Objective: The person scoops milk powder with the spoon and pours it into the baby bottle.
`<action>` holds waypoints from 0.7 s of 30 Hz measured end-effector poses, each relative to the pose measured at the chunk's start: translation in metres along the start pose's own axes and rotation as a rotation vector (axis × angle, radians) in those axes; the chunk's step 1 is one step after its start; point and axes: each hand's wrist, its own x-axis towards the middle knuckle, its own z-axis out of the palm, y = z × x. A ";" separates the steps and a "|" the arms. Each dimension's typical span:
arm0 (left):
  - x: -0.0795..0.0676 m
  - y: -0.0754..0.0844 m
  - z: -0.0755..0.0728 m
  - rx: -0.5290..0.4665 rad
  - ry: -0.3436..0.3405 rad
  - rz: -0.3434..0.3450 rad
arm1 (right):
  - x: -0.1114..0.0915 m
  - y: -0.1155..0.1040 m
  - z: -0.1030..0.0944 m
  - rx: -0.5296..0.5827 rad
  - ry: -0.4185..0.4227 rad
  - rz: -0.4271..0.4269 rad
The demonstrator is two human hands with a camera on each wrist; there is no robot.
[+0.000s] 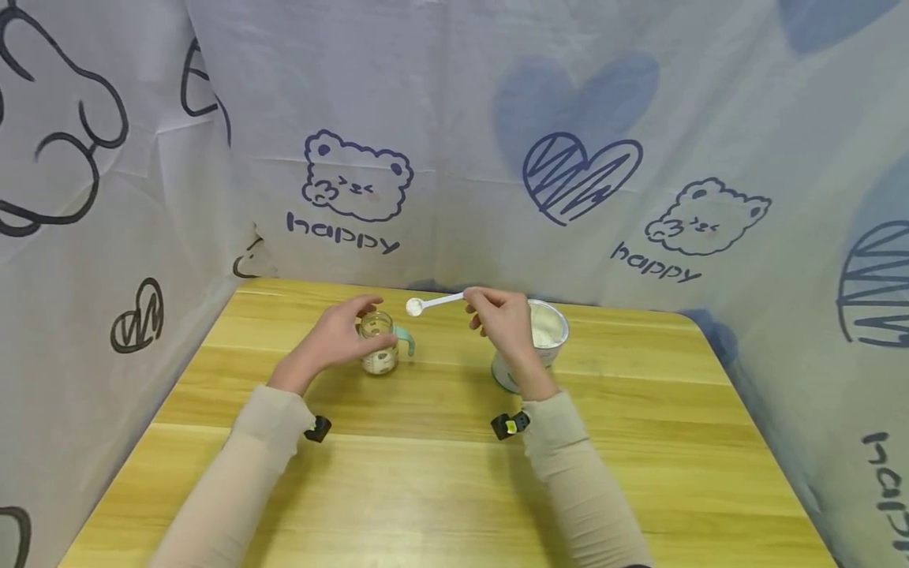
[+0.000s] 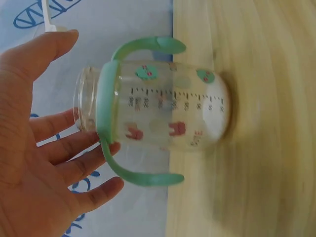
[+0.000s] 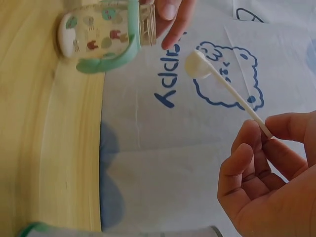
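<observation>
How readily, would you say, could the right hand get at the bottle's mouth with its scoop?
Yes, probably: the right hand holds the scoop near the uncapped bottle, and the left hand beside it seems to leave the top free.

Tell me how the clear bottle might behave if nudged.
The bottle is probably light, with only a little white powder at the bottom. A high nudge might tip it, since it stands taller than wide. Its jutting green handles could snag.

I'm finding the bottle (image 1: 379,361) partly hidden by the left hand (image 1: 337,334), while the right wrist view is cropping the can (image 3: 118,233).
</observation>
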 end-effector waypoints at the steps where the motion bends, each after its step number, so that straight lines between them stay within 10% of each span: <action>1: -0.001 -0.002 0.000 -0.001 -0.001 -0.005 | -0.001 0.000 0.002 0.000 -0.002 -0.003; 21: -0.011 -0.027 0.006 -0.023 -0.015 -0.056 | -0.007 0.005 0.033 -0.060 -0.073 -0.033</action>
